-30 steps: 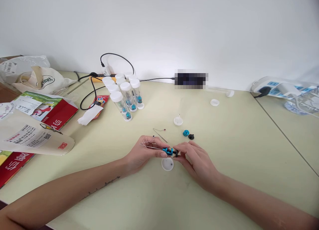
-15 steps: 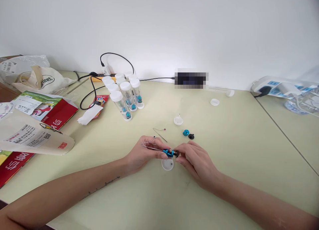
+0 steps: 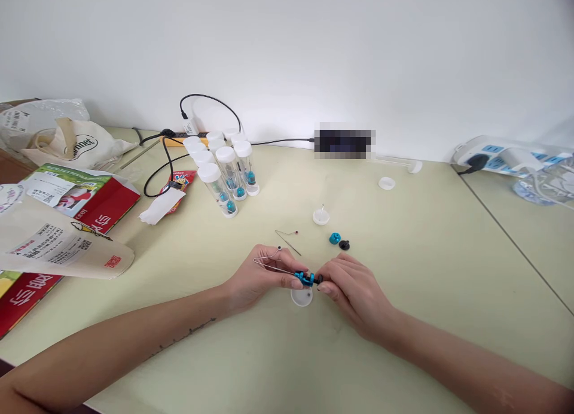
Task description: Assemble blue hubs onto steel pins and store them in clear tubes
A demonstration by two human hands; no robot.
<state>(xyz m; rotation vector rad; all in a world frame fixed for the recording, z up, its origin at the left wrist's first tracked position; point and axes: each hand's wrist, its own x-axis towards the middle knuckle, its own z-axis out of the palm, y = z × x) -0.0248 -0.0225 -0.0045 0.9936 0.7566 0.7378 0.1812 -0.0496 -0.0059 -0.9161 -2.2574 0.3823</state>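
Note:
My left hand [image 3: 255, 282] pinches a small blue metal fitting [image 3: 305, 278] between thumb and fingertips. A thin bent wire [image 3: 271, 267] with a dark ball at its end runs back from the fitting over that hand. My right hand [image 3: 354, 294] closes thumb and fingers on a black thumbscrew [image 3: 319, 280] at the fitting's right end. Just below sits a white cap [image 3: 301, 299] with a tiny dark piece in it. Beyond my hands lie a second bent wire [image 3: 287, 240] with a red-tipped end, a blue knob [image 3: 334, 239] and a black screw [image 3: 344, 245].
Several clear tubes with white caps [image 3: 209, 173] stand at back left. Another white cap [image 3: 321, 218] holds a small pin; a further cap [image 3: 386, 183] lies farther right. A paper cup [image 3: 67, 240] and red package [image 3: 107, 204] occupy the left. A power strip [image 3: 493, 154] is at right.
The blue fitting and thumbscrew have tilted and shifted slightly, the screw end now lower. My right fingers have turned a little on the thumbscrew. The table items are unmoved.

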